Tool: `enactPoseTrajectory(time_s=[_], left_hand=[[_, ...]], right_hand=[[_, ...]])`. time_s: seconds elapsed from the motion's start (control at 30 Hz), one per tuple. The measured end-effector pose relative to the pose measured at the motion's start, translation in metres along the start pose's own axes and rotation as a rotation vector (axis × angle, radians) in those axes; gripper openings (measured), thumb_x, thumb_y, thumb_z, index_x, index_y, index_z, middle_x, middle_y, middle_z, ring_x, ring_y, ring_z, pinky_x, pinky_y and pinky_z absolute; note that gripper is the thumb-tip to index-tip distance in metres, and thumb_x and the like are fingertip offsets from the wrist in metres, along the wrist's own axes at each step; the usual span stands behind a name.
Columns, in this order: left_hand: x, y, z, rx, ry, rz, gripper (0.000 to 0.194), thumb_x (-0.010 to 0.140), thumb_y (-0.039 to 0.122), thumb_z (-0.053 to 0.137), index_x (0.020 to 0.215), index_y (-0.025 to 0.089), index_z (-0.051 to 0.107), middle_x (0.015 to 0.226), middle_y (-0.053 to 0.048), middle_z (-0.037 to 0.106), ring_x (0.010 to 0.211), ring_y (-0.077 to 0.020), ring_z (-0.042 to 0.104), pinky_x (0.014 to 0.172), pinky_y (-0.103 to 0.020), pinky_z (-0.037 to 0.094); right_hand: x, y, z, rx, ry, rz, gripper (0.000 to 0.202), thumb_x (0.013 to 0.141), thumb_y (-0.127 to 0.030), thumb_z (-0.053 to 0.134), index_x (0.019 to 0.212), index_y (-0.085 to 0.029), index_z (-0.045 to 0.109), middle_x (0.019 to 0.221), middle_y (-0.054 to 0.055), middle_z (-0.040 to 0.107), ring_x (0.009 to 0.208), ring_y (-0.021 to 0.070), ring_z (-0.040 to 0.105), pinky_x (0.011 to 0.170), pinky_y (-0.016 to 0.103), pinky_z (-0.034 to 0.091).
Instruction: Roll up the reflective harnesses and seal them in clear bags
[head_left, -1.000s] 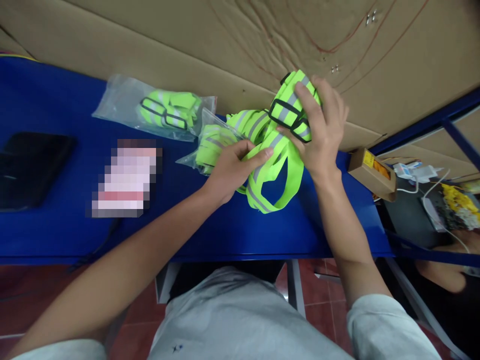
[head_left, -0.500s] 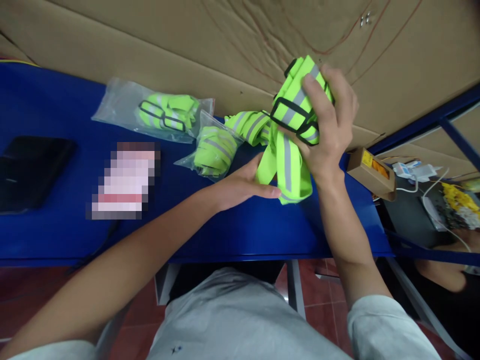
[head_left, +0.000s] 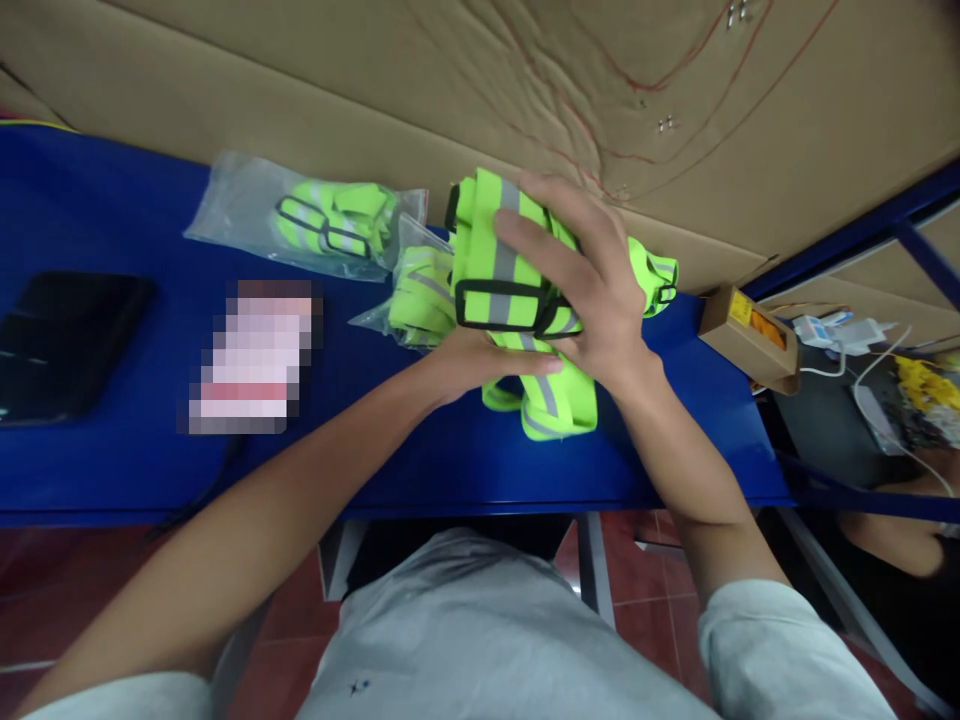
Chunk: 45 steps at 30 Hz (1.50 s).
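A folded fluorescent yellow-green reflective strap [head_left: 504, 265], with a grey stripe and black buckles, is held above the blue table. My right hand [head_left: 589, 265] is closed round the folded bundle from the right, its fingers across the top. Below it, my left hand [head_left: 476, 352] pinches the hanging loops of the strap with its thumb in front; its other fingers are mostly hidden. More of the same strap [head_left: 654, 275] with a small buckle shows beyond my right hand. Left of the bundle lies a clear bag with a rolled strap [head_left: 421, 297], partly covered.
A second clear bag with a folded strap [head_left: 337, 218] lies by the cardboard wall [head_left: 300, 90]. Left on the table [head_left: 360, 400] are a blurred-out item [head_left: 255, 360] and a black object [head_left: 67, 340]. A small cardboard box [head_left: 739, 345] stands right; another person's arm [head_left: 892, 530] shows beyond.
My right hand has brought the folded bundle left and down, over my left hand. The loops hang slightly lower, and the strap at the back is now mostly covered.
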<state>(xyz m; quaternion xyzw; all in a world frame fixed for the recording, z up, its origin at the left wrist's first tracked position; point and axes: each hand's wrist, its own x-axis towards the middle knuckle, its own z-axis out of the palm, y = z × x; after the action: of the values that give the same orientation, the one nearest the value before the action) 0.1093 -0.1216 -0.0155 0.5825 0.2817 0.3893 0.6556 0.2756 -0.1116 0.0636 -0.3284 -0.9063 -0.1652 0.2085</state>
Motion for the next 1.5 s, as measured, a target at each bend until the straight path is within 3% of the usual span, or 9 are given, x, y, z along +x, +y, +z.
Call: enactPoseTrajectory(time_s=[0.13,0.3,0.53,0.73,0.83,1.0,1.2,1.33,1.5], left_hand=[[-0.003,-0.001,0.016,-0.143,0.032,0.019,0.033,0.07,0.036,0.091,0.097,0.022,0.077,0.108,-0.006,0.08,0.128,-0.028,0.067,0.111,-0.044,0.053],[-0.008,0.009,0.026,-0.304,0.045,0.089,0.042,0.069,0.027,0.091,0.107,0.022,0.076,0.125,-0.006,0.076,0.133,-0.0276,0.065,0.114,-0.042,0.052],[-0.001,-0.005,0.011,0.077,0.119,-0.113,0.024,0.07,0.019,0.078,0.093,0.015,0.073,0.09,-0.005,0.075,0.085,-0.0228,0.072,0.08,-0.037,0.059],[0.002,-0.003,-0.004,0.132,-0.125,-0.192,0.037,0.068,0.035,0.088,0.093,0.014,0.071,0.091,-0.006,0.074,0.082,-0.0218,0.072,0.075,-0.035,0.059],[0.003,-0.001,-0.008,0.247,-0.058,-0.188,0.037,0.07,0.037,0.088,0.097,0.016,0.073,0.096,-0.006,0.077,0.089,-0.0251,0.074,0.082,-0.039,0.06],[0.006,0.003,-0.013,0.539,0.343,-0.117,0.032,0.076,0.037,0.082,0.101,0.017,0.077,0.099,-0.008,0.08,0.096,-0.031,0.076,0.091,-0.045,0.059],[0.002,0.003,-0.008,0.281,0.142,-0.066,0.047,0.07,0.041,0.088,0.108,0.016,0.078,0.105,-0.009,0.081,0.1,-0.0307,0.077,0.088,-0.042,0.062],[0.001,0.001,-0.007,0.245,0.121,0.03,0.048,0.07,0.042,0.089,0.11,0.015,0.077,0.108,-0.008,0.081,0.102,-0.0293,0.076,0.093,-0.042,0.061],[0.002,0.001,-0.008,0.17,0.133,-0.005,0.051,0.068,0.041,0.092,0.108,0.015,0.076,0.106,-0.009,0.08,0.1,-0.0292,0.075,0.089,-0.042,0.062]], right_hand=[[-0.004,0.0,0.008,0.095,0.055,-0.03,0.054,0.109,-0.045,0.034,0.162,-0.048,0.04,0.173,-0.014,0.034,0.164,0.0243,0.03,0.135,0.045,0.028],[-0.001,-0.007,-0.003,0.167,-0.044,0.179,0.065,0.099,-0.062,0.053,0.162,-0.05,0.039,0.175,-0.012,0.03,0.166,0.0336,0.024,0.132,0.051,0.037],[0.007,0.024,-0.028,0.417,-0.116,0.134,0.06,0.095,-0.061,0.067,0.15,-0.036,0.06,0.159,0.002,0.057,0.153,0.0292,0.048,0.132,0.047,0.037],[0.008,0.036,-0.015,0.674,-0.096,0.222,0.057,0.089,-0.058,0.077,0.139,-0.032,0.069,0.144,0.005,0.07,0.14,0.033,0.061,0.123,0.052,0.045],[0.008,0.035,-0.012,0.708,-0.016,0.224,0.056,0.085,-0.058,0.081,0.134,-0.031,0.072,0.143,0.005,0.07,0.141,0.033,0.06,0.123,0.051,0.045],[0.007,0.031,-0.002,0.957,0.009,0.51,0.05,0.086,-0.062,0.079,0.121,-0.026,0.076,0.121,0.004,0.079,0.125,0.0316,0.07,0.11,0.049,0.057],[0.006,0.035,0.005,1.442,-0.244,0.873,0.046,0.086,-0.064,0.077,0.101,-0.021,0.081,0.096,0.006,0.082,0.097,0.0285,0.08,0.094,0.046,0.066],[0.005,0.042,0.006,1.269,-0.267,0.855,0.047,0.086,-0.068,0.074,0.097,-0.023,0.081,0.092,0.004,0.081,0.088,0.0233,0.077,0.084,0.039,0.066],[0.007,0.043,0.017,0.814,0.035,0.545,0.041,0.085,-0.059,0.081,0.109,-0.026,0.077,0.101,0.001,0.076,0.092,0.0166,0.068,0.087,0.032,0.057]])
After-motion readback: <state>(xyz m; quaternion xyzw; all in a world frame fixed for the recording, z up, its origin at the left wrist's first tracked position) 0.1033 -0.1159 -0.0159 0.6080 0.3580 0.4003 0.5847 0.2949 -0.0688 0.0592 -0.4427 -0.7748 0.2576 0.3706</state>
